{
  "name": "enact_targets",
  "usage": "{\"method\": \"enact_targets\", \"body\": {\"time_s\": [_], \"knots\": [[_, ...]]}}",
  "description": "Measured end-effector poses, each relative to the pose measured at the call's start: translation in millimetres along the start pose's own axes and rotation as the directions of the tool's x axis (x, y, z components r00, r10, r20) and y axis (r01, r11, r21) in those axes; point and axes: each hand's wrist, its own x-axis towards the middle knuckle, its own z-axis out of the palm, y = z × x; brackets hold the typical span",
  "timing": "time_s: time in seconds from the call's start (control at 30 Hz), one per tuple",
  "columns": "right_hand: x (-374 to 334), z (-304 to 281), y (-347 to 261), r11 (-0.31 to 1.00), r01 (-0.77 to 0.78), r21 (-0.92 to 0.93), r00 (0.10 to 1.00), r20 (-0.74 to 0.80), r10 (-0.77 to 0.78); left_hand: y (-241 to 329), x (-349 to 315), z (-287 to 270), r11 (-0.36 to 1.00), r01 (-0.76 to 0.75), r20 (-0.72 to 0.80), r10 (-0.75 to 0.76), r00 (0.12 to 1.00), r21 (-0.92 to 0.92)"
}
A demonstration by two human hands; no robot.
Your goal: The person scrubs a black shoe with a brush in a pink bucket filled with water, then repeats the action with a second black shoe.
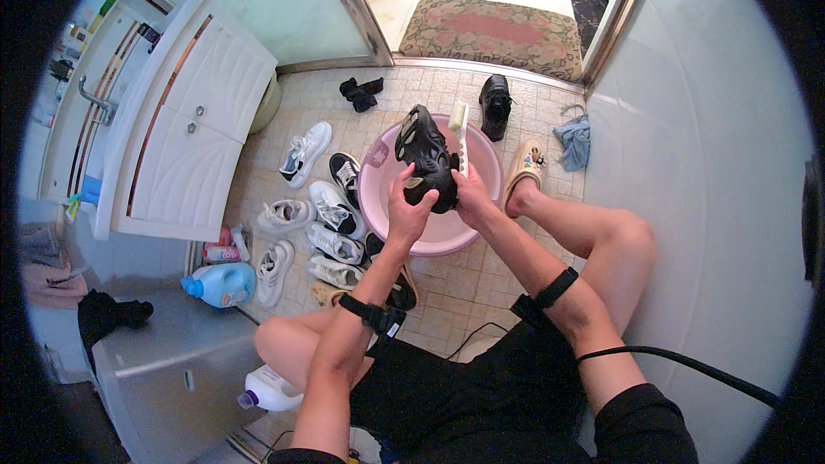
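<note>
A black openwork shoe (pixel 423 148), like a sandal with wide cut-outs, is held up over a pink basin (pixel 374 219). My left hand (pixel 409 210) grips its near left side, thumb on the black surface. On the other side, my right hand (pixel 473 198) is closed around the lower end of a white scrubbing brush (pixel 463 142), close against the shoe. The brush stands nearly upright, its pale bristles at the far end. My right fingers are partly hidden, so I cannot tell how firmly they also bear on the shoe.
Several white sneakers (pixel 333 245) crowd the tiled floor left of the basin. A black shoe (pixel 495 107) and a blue cloth (pixel 573 142) lie beyond it. Black socks (pixel 361 93), a blue detergent bottle (pixel 222 284) and a white vanity cabinet (pixel 202 120) are leftward; a doormat (pixel 494 34) lies ahead.
</note>
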Motion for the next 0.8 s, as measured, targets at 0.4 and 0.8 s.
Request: {"method": "enact_targets", "body": {"time_s": [0.4, 0.8], "knots": [[-4, 20, -23, 0.724, 0.528, -0.443, 0.842, 0.166, -0.512, 15, -14, 2, 0.813, 0.307, 0.07, -0.315, 0.947, -0.495], [-8, 21, -31, 0.684, 0.504, -0.528, 0.855, 0.189, -0.484, 29, -15, -2, 0.729, 0.515, 0.197, -0.482, 0.854, -0.451]]}}
